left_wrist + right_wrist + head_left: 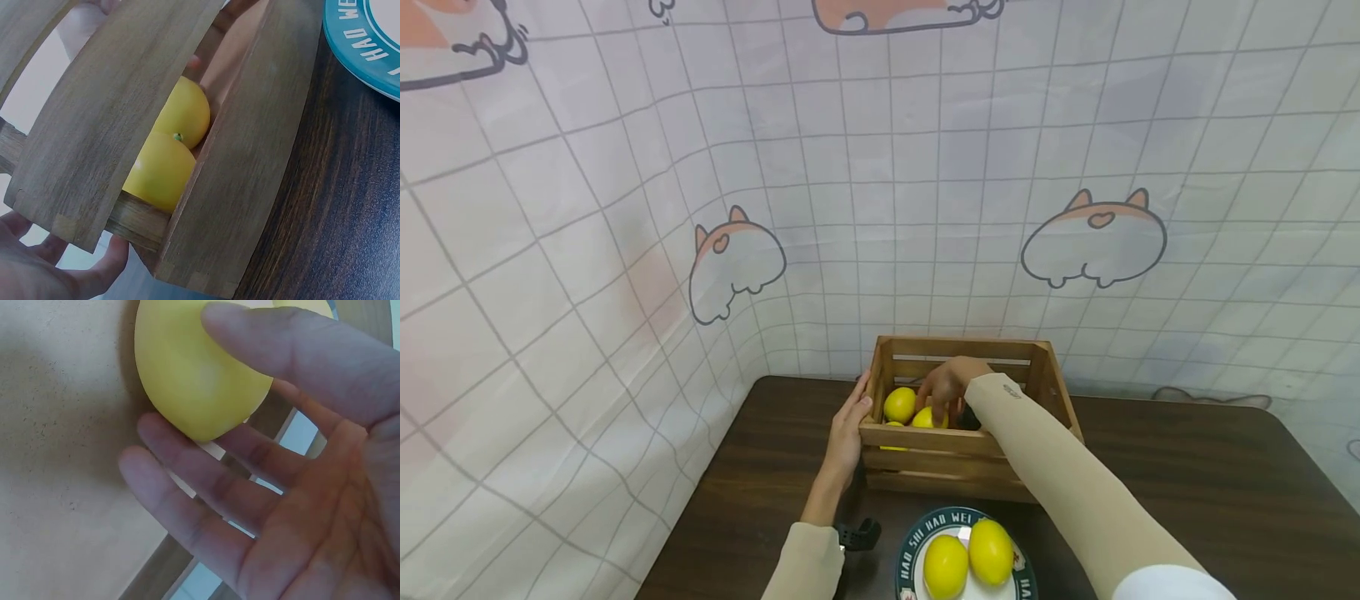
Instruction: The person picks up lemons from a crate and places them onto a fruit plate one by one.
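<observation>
In the head view, a slatted wooden crate [947,462] holds several yellow lemons [900,404]. My right hand [951,385] reaches down inside it. The right wrist view shows that hand [306,494] pinching a lemon [200,375], thumb on its upper side and other fingers around its lower end near the crate's bare floor [69,506]. My left hand [846,433] lies along the crate's left end, its fingers stretched against the outside. From the left wrist, this hand [56,269] touches the end slats, and two lemons [162,169] show through a side gap.
A green-rimmed plate [912,546] bearing two lemons [991,552] stands in front of the crate on the dark wooden table [1195,475]. Gridded white cloth [917,208] hangs behind and along the left. A black band [859,535] is around my left wrist.
</observation>
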A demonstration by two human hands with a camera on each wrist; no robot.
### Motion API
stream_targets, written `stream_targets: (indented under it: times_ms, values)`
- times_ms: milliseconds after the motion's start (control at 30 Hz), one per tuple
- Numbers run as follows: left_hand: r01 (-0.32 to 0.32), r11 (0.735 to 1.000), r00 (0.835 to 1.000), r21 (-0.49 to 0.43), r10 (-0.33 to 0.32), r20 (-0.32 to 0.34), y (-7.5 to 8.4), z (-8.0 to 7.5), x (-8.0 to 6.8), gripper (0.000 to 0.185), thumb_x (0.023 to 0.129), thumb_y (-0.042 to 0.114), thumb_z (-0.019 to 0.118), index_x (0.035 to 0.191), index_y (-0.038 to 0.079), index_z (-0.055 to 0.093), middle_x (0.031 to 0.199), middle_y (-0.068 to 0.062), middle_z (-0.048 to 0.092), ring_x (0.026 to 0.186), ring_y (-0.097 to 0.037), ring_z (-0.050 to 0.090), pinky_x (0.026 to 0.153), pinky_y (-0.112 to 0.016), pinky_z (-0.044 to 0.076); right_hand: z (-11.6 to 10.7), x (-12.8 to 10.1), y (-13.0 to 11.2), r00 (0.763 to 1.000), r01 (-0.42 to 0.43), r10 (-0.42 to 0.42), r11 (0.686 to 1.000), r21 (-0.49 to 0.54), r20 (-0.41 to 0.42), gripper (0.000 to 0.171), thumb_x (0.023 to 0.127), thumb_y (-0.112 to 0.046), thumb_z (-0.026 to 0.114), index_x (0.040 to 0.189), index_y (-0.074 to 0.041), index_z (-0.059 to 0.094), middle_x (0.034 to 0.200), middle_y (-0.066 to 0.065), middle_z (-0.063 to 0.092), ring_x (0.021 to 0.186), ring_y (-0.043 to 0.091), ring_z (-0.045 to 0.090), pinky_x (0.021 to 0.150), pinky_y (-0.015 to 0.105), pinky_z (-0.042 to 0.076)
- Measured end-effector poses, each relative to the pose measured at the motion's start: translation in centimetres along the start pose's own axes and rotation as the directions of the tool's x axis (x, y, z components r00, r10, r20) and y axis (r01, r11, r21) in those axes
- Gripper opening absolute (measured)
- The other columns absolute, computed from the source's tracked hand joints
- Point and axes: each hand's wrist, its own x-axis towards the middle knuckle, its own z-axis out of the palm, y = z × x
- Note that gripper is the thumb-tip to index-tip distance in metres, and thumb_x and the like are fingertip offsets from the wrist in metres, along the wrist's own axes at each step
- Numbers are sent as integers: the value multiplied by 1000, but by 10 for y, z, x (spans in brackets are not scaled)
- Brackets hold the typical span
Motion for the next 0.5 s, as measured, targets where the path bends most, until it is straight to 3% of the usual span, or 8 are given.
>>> stream_targets:
  times_ms: [133, 367, 500]
  values:
    - [-24, 1000, 1000, -3, 24, 6, 0, 0, 0, 50, 111, 37, 38, 160, 32, 36, 170, 4, 27, 159, -27, 20, 128, -59, 12, 1, -2, -3, 1000, -3, 3, 999, -34, -1, 54, 90, -20, 79, 140, -32, 62, 149, 9, 53, 100, 20, 70, 95, 36, 58]
    - [-24, 1000, 1000, -6, 24, 6, -1, 1, 1, 50, 111, 37, 38, 160, 30, 36, 170, 3, 26, 159, -28, 19, 128, -59, 11, 2, -8, -1, 1000, -24, 24, 1000, 4, 3, 54, 90, -22, 80, 140, -28, 62, 153, 9, 50, 116, 24, 65, 108, 44, 52]
    - [-21, 1000, 1000, -5, 21, 1, -2, 1, 1, 50, 111, 37, 38, 160, 30, 35, 170, 3, 26, 159, -28, 19, 128, -59, 10, 1, -8, 2, 1000, 5, -5, 998, 68, 7, 61, 87, -19, 81, 145, -20, 59, 154, 10, 48, 121, 24, 61, 106, 42, 53]
